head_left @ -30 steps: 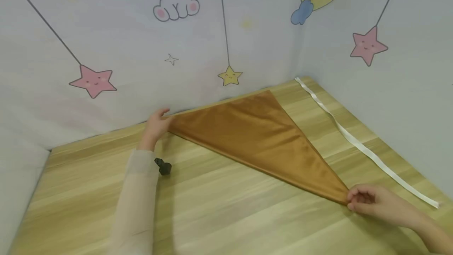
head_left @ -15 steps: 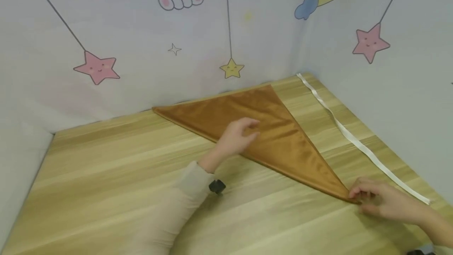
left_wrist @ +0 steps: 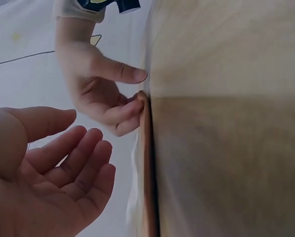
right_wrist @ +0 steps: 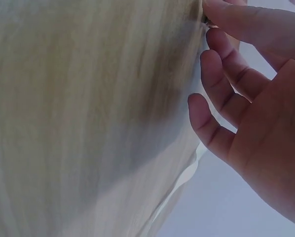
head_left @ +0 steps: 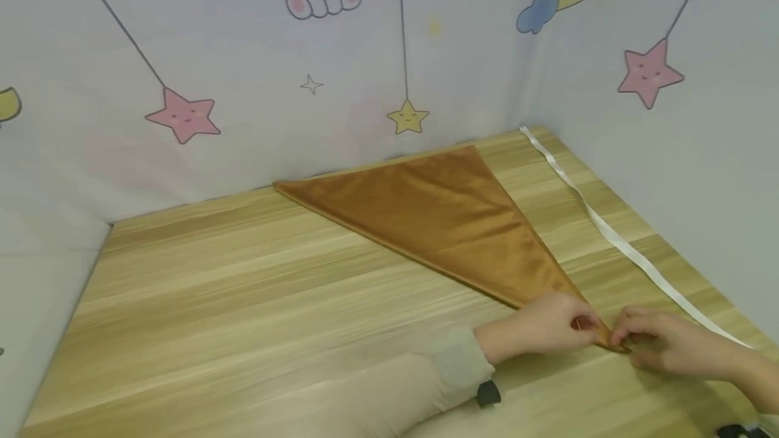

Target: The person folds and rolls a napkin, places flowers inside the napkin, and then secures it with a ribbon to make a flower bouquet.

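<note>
A shiny golden-brown cloth lies as a large triangle on the wood-grain table, with some creases toward its right edge. Its narrow near corner is under the fingers of my right hand, which curl and hold the tip. In the left wrist view that thumb stands slightly apart from the cloth. My left hand is just left of the same corner, over the cloth's front edge. Its fingers bend loosely, with a gap to the thumb and nothing between them, as the left wrist view shows.
A white ribbon stretches along the table's right side, beyond the cloth. The wood-grain table meets a pale wall printed with stars and a moon. Dark wrist gear sits below my left cuff.
My left hand has left the cloth's far-left corner and swept right and toward me, beside my right hand. The right hand stays at the near corner, and the cloth lies nearly as before.
</note>
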{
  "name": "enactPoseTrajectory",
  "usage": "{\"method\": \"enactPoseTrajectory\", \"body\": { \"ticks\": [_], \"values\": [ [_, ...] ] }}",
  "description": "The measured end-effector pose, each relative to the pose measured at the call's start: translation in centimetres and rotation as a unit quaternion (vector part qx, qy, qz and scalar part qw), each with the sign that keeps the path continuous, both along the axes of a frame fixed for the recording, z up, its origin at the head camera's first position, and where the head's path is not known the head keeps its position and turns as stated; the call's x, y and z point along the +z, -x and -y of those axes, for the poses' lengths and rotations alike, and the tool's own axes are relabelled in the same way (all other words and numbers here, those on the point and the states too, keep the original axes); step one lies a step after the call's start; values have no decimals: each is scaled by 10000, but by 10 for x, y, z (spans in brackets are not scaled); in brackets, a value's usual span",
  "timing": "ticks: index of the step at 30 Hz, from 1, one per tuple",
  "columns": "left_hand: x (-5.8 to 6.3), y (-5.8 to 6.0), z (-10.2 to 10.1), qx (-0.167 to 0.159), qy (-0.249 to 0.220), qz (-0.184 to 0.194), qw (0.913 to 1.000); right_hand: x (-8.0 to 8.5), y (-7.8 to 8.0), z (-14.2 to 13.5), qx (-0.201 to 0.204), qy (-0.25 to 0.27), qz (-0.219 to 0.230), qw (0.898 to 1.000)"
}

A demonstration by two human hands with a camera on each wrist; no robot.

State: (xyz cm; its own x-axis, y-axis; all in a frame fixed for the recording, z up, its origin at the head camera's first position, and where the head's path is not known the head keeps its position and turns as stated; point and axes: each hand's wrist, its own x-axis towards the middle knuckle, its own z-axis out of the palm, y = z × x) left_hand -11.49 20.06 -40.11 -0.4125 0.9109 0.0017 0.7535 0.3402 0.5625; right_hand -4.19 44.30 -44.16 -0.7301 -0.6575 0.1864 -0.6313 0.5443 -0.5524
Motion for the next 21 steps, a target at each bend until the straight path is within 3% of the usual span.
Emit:
{"method": "enactPoseTrajectory", "body": {
  "ticks": [6, 10, 21],
  "values": [
    [-12, -14, -28, 197, 450, -650, 9967, 0, 1, -3, 32, 181, 169, 9997],
    [-16, -17, -34, 321, 593, -784, 9946, 0, 3, -4, 104, 325, 256, 9991],
    [-21, -12, -38, 752, 615, -399, 9945, 3, 18, 3, 291, 218, -91, 9993]
  ]
}}
